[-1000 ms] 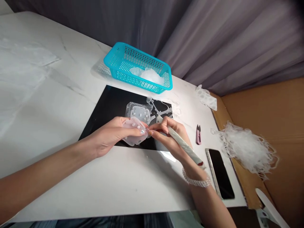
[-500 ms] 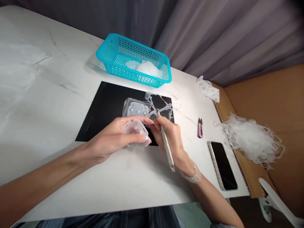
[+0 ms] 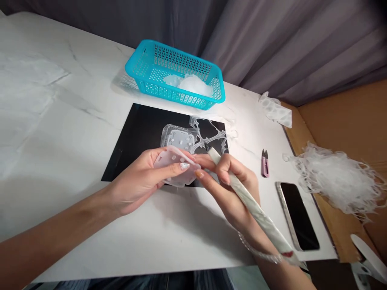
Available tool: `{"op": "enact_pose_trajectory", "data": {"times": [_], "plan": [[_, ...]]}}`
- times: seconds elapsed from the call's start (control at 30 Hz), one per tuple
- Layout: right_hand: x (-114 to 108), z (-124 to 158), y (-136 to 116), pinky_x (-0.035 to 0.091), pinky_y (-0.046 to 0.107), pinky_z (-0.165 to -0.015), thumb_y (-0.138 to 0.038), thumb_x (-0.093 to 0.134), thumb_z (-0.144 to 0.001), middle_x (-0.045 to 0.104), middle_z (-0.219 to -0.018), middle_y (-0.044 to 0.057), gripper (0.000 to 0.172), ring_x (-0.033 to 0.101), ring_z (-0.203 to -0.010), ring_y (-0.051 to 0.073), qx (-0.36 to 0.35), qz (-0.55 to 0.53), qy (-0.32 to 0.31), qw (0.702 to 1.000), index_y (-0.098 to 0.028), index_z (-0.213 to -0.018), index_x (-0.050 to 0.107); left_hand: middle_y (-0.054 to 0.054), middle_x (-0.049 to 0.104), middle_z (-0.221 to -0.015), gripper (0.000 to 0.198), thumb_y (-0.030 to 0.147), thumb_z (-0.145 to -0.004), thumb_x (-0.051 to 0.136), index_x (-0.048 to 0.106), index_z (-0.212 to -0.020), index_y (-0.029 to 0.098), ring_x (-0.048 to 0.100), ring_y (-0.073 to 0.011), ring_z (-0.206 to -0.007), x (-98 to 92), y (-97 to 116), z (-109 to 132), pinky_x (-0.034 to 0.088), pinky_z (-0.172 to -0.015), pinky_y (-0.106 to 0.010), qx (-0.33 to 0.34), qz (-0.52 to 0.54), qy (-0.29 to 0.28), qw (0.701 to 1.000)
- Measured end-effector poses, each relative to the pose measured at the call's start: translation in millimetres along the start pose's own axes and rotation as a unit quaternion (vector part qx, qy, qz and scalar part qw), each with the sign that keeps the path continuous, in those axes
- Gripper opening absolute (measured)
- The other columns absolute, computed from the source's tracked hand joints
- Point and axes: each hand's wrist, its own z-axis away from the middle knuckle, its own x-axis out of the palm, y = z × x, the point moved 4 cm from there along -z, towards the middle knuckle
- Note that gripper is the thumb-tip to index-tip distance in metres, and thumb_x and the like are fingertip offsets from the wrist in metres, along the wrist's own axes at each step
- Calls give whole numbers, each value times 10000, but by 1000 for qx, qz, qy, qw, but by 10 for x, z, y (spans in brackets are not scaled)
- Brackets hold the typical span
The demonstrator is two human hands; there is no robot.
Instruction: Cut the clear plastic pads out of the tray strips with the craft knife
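While the left hand (image 3: pixel 137 177) pinches a translucent piece (image 3: pixel 177 156), the right hand (image 3: pixel 236 205) curls around a slanting tool (image 3: pixel 254 204).

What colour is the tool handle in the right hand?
The handle is pale greyish white, reddish near its end; head view.

The left hand (image 3: pixel 139 177) holds a translucent piece (image 3: pixel 183 178) over a mat (image 3: pixel 142 129); the right hand (image 3: pixel 234 189), gripping a tool (image 3: pixel 252 203), touches its edge.

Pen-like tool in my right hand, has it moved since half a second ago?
Yes. The back end of the pen-like tool has swung to the right, closer to the phone, which lies on the table.
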Motion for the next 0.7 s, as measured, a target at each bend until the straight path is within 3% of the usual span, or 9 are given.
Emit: {"op": "enact_pose_trajectory", "data": {"times": [0.17, 0.43, 0.6, 0.7], "plan": [[38, -15, 77, 555, 430, -972, -186, 697, -888, 791, -968, 49, 408, 715, -1101, 257, 39, -113, 3, 993, -251, -662, 364, -52, 766, -1079, 151, 270, -868, 744, 768, -1007, 215, 690, -172, -1016, -5, -70, 1, 527, -838, -227, -44, 57, -2, 997], [42, -12, 104, 538, 427, -1016, -169, 715, -877, 795, -913, 8, 425, 711, -1121, 250, 47, -145, 15, 988, -252, -681, 347, -48, 770, -1040, 145, 264, -864, 742, 780, -994, 212, 687, -185, -1022, 26, -82, 13, 529, -857, -247, -38, 88, 11, 995], [4, -28, 163, 559, 402, -966, -185, 738, -861, 783, -868, 0, 435, 732, -1049, 236, 60, -154, 26, 986, -254, -693, 343, -48, 772, -1035, 158, 263, -852, 757, 774, -997, 203, 693, -185, -1002, 10, -78, 5, 539, -837, -246, -35, 86, 10, 996], [-87, -80, 222, 574, 345, -899, -183, 762, -839, 765, -821, -18, 449, 743, -966, 204, 57, -145, 57, 986, -248, -675, 350, -65, 759, -1114, 199, 216, -877, 723, 748, -1071, 182, 690, -195, -1060, -37, -70, -13, 546, -919, -276, -33, 95, 27, 995]]}}
